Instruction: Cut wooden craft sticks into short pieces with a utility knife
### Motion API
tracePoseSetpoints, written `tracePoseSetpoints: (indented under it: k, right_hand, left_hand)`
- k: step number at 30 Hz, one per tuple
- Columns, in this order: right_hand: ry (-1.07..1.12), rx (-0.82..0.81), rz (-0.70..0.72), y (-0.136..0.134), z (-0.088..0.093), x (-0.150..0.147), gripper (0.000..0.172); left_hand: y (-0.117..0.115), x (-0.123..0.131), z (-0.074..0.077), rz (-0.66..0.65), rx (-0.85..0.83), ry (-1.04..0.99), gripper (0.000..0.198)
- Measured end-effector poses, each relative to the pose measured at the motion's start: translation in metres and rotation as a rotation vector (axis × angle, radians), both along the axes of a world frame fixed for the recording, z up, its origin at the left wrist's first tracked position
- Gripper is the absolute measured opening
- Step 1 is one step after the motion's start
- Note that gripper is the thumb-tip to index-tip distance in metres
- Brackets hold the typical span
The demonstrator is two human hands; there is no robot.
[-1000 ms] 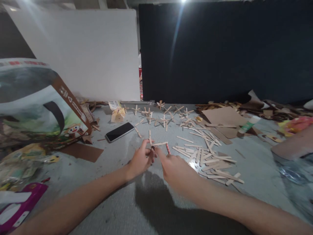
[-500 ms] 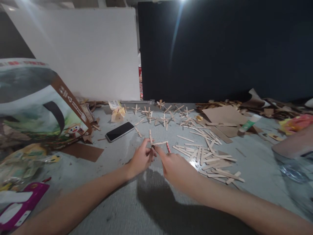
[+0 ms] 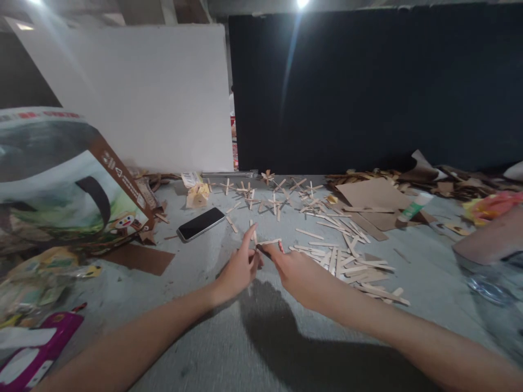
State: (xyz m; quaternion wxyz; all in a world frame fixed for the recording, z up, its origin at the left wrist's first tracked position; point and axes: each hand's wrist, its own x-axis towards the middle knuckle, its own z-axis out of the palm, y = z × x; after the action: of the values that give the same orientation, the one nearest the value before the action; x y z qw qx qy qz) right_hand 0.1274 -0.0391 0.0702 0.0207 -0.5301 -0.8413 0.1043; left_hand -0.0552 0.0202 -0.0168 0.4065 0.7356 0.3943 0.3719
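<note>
Spread beyond the hands, a white panel (image 3: 143, 92) and a black panel (image 3: 376, 87) behind a grey, littered tabletop (image 3: 192, 332). By the look of it, partway through: on the tabletop straight ahead of the fingertips, a scatter of crossed stick shapes (image 3: 278, 202), seemingly finished; to the right of the right hand, a heap of loose sticks (image 3: 359, 267), apparently not yet worked. Between the two groups and at the fingertips, paired sticks (image 3: 269, 242), judged unfinished, one running forward and partly covered by a raised index finger, the other lying crosswise toward the right. Pale, flat and narrow in appearance, meeting at an angle near the left fingers; joined or merely touching, impossible to tell. At the far end of the crosswise stick, just above the right hand, a red-striped piece (image 3: 281, 247), mostly hidden.

Left hand (image 3: 239, 268) half closed, with index finger outstretched along the forward stick and remaining fingers curled in around the meeting ends. Right hand (image 3: 300, 272) drawn nearly closed, gripping a slim dark implement (image 3: 265, 251) aimed at the left fingers, too small to identify. Ahead of the left hand, a phone (image 3: 201, 224) lying flat; well off to the right, brown cardboard (image 3: 368, 195).
</note>
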Motion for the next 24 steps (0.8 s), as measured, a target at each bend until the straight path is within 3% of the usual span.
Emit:
tracePoseSetpoints:
  k: [11, 18, 24]
  right_hand:
    - [0.032, -0.039, 0.052, 0.000, 0.015, 0.018, 0.053]
    - [-0.125, -0.001, 0.100, -0.004, 0.009, 0.012, 0.065]
    - [-0.259, 0.026, 0.016, -0.018, 0.002, 0.004, 0.074]
  left_hand:
    - [-0.004, 0.001, 0.000, -0.094, -0.013, 0.035, 0.052]
    - [-0.004, 0.008, 0.006, -0.037, -0.057, 0.032, 0.058]
    - [-0.003, 0.009, 0.003, -0.052, -0.058, 0.012, 0.055]
